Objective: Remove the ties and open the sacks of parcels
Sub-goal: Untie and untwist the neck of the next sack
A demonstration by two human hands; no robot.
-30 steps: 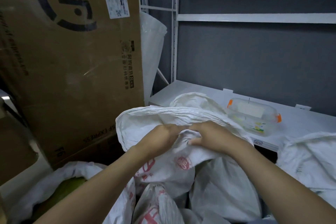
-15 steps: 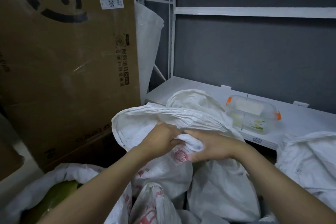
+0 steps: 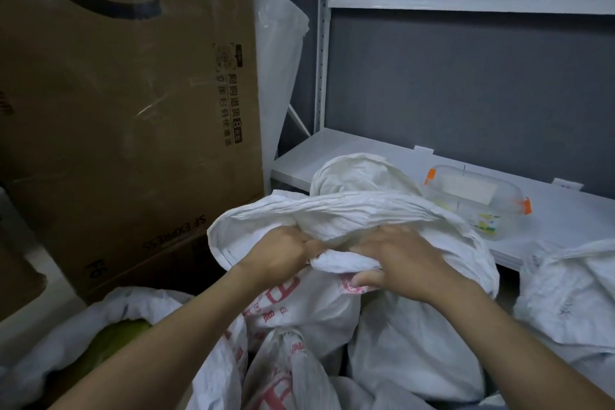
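A white woven sack with red print lies in front of me, its mouth bunched and folded over. My left hand grips the bunched fabric at the sack's neck from the left. My right hand holds the same roll of fabric from the right, thumb beneath it. No tie is visible; the hands and the folds hide the neck. More white sacks with red print lie below my arms.
A tall cardboard box stands at the left. A white metal shelf runs behind the sacks, with a clear plastic container with orange clips on it. Another white sack lies at the right. Something green shows inside a sack at lower left.
Both hands have moved slightly apart along the bunched neck, and the rolled fabric between them has stretched out wider. The sack's folded rim has lifted a little.
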